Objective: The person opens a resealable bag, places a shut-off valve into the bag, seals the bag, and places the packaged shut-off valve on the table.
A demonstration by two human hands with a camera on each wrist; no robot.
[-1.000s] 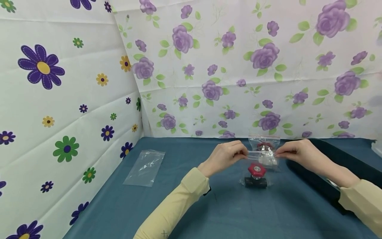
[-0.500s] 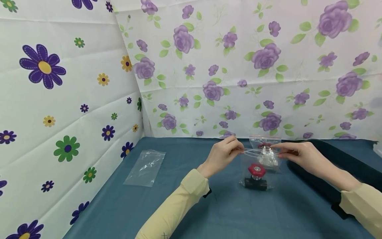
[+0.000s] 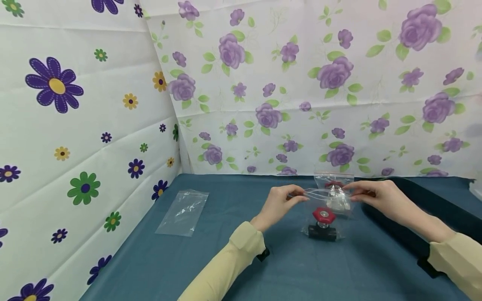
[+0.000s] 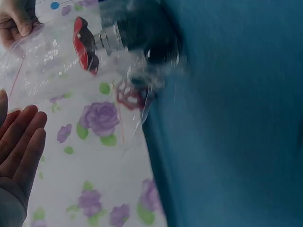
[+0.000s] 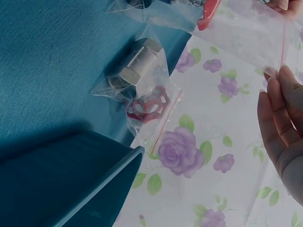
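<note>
A clear zip bag [image 3: 331,200] stands upright on the table, its mouth spread. Inside is a valve with a red handwheel [image 3: 324,215] and a dark body [image 3: 322,233]. My left hand [image 3: 276,205] is at the left corner of the mouth. Its fingers [image 4: 31,142] are fairly straight, the thumb apart from them in the left wrist view. My right hand [image 3: 388,200] pinches the other end of the mouth between thumb and fingers [image 5: 274,104]. Right behind stands a second zip bag [image 3: 320,179], holding a metal fitting [image 5: 142,64] and a red handwheel [image 5: 150,105].
A flat clear bag [image 3: 183,213] lies to the left on the blue table cover [image 3: 282,267]. At the right is a dark, thin-walled bin [image 5: 71,184], under my right forearm in the head view. Flowered sheets [image 3: 241,100] hang behind and at the left.
The bag's mouth has gone from nearly flat to spread. My left hand has dipped slightly, and its thumb and index finger have parted. The right index finger has moved over the bag's edge.
</note>
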